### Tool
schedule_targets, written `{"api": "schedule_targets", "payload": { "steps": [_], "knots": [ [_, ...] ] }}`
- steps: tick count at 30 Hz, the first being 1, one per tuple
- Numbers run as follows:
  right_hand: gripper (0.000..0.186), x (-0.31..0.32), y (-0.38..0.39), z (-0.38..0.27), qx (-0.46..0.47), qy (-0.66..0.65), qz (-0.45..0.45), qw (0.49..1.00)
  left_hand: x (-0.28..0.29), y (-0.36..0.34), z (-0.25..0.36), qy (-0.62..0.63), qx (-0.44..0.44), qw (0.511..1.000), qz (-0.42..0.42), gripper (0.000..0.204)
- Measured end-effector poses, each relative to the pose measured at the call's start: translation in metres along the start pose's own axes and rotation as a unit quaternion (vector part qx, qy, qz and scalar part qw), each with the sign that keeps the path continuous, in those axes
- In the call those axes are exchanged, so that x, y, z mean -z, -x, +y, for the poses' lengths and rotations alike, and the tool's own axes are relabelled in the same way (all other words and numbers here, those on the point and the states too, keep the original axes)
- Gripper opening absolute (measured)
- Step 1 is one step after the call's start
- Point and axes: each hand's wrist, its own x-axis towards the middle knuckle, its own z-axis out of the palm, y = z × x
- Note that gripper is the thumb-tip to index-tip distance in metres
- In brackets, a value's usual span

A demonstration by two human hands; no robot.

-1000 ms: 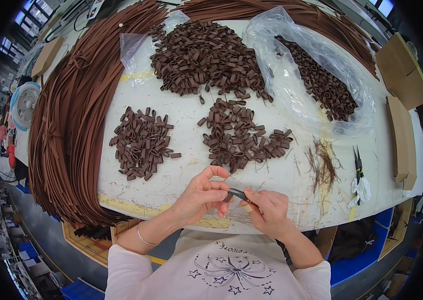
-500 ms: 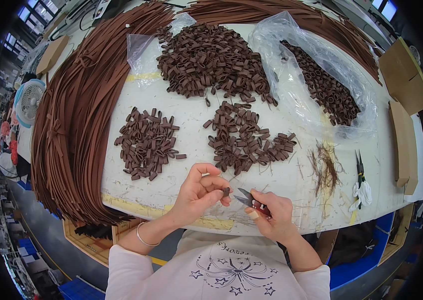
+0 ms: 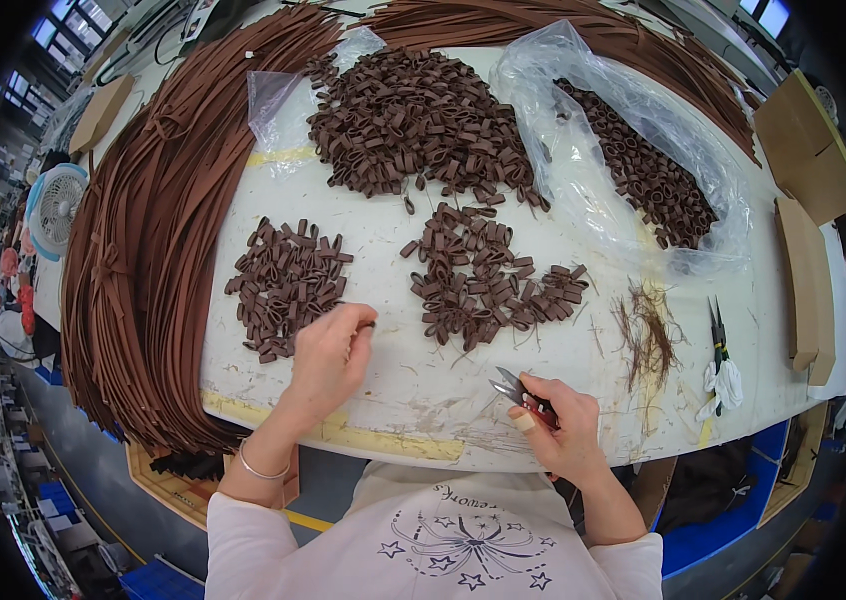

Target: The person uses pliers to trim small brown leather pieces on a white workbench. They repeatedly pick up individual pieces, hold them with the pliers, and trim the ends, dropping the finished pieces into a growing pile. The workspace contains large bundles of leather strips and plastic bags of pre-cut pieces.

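My left hand [image 3: 331,360] is closed with a small brown leather-like loop pinched at its fingertips, of which only a dark end shows. It hovers at the near right edge of the left pile of loops [image 3: 283,280]. In my right hand [image 3: 573,432] is a pair of scissors [image 3: 541,408] with red handles, its blades slightly parted and pointing up and left, with nothing between them. A tan bandage wraps one finger of that hand. Beyond the scissors lies a middle pile of loops [image 3: 488,280], with thin thread ends sticking out of some.
A large heap of loops [image 3: 413,125] sits farther back, beside a clear plastic bag [image 3: 583,160] holding more. Long brown strips [image 3: 148,250] line the table's left side. Thread scraps [image 3: 648,335] and a second cutting tool [image 3: 718,335] with white-wrapped handles lie right. Cardboard pieces [image 3: 805,290] stand at the right edge.
My left hand has moved left and away from the scissors, carrying the loop towards the left pile. My right hand has shifted slightly right with the scissors.
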Motion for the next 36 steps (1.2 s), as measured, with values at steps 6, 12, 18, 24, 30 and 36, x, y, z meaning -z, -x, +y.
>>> {"api": "schedule_targets", "payload": {
  "steps": [6, 12, 18, 24, 30, 36],
  "knots": [
    [0.026, 0.011, 0.006, 0.006, -0.027, 0.028, 0.02, 0.999, 0.018, -0.027, -0.016, -0.372, -0.175, 0.907, 0.092, 0.025],
    [0.025, 0.01, 0.005, 0.001, -0.042, 0.047, 0.003, 0.998, -0.014, -0.078, 0.001, -0.168, -0.046, 0.984, -0.032, 0.034],
    [0.026, 0.012, 0.012, 0.0, -0.05, 0.045, -0.006, 0.998, -0.051, -0.1, 0.008, -0.118, -0.062, 0.987, -0.088, 0.049],
    [0.026, 0.009, 0.014, 0.001, -0.059, 0.035, -0.003, 0.998, -0.071, -0.09, 0.011, -0.059, -0.172, 0.982, -0.051, 0.055],
    [0.026, 0.013, 0.018, 0.002, -0.073, 0.036, -0.008, 0.997, -0.058, -0.078, 0.042, -0.086, -0.096, 0.973, -0.191, 0.045],
    [0.028, 0.015, 0.022, -0.005, -0.093, 0.02, 0.004, 0.995, -0.053, -0.131, 0.015, -0.142, -0.184, 0.963, -0.135, 0.036]
  ]
}}
